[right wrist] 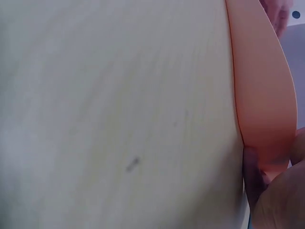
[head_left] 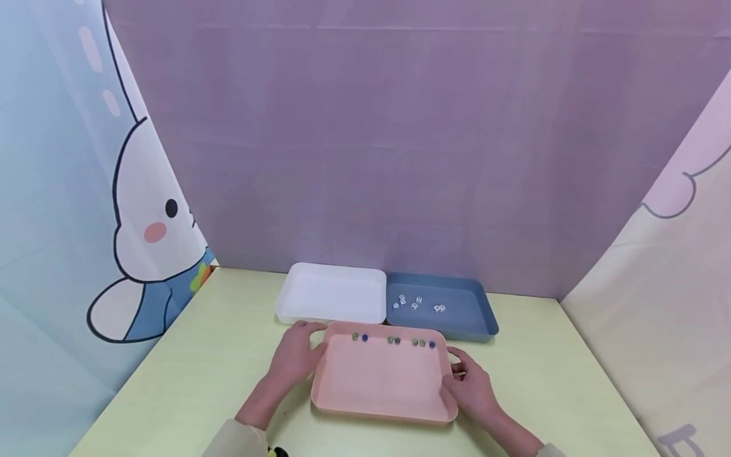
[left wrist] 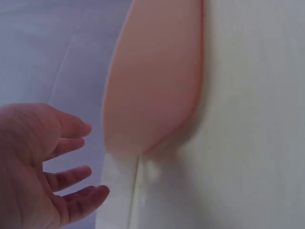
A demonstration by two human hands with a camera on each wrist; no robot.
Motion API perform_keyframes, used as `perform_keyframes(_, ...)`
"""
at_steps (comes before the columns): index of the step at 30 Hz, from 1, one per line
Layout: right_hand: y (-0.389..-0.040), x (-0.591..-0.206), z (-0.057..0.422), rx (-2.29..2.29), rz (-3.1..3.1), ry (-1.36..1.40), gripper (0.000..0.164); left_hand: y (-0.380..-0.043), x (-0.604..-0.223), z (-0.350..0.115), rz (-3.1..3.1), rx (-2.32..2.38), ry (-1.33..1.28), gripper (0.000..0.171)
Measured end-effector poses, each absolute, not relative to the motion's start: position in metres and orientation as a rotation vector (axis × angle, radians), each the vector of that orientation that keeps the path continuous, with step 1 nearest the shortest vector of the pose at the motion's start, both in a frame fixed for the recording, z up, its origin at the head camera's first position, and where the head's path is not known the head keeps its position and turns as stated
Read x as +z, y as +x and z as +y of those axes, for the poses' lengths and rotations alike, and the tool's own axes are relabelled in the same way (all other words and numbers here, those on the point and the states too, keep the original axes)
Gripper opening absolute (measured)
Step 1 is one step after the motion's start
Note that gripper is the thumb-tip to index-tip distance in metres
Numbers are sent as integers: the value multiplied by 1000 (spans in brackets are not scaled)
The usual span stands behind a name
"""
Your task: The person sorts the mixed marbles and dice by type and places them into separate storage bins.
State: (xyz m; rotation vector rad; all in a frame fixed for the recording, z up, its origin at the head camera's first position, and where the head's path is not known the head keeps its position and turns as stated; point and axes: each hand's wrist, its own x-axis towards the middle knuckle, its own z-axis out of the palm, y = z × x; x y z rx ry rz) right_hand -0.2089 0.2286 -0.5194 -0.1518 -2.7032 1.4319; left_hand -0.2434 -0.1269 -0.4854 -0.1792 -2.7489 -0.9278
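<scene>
We see the pink tray [head_left: 382, 384] between the two hands, just in front of the other trays; whether it sits flat on the pale table [head_left: 548, 387] we cannot tell. Small green and blue pieces [head_left: 394, 340] lie along its far side. The right hand [head_left: 473, 388] pinches its right end — thumb and fingers bent round the wall. The left hand [head_left: 295, 355], fingers loosely spread, holds nothing beside the left end. Behind stand a white tray [head_left: 334, 295] and a blue-grey tray [head_left: 462, 317] — white dice [head_left: 414, 306] inside.
</scene>
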Motion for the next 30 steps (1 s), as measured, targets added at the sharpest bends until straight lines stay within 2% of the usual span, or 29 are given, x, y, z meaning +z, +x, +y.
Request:
perform_keyframes(5,-211,-523,229,1438,-2686,-160,61,-254,-464,-105,-2780,-782,-319,26)
perform_keyframes(16,-215,-522,230,1439,-2652,-150,61,-295,-421,-28,-2873,-574,-595,22)
perform_keyframes(23,-213,-525,230,1450,-2670,-160,60,-307,-429,21,-2826,-393,-923,22)
perform_keyframes(30,-214,-528,229,1455,-2664,-161,58,-317,-455,51,-2915,-320,-1002,13)
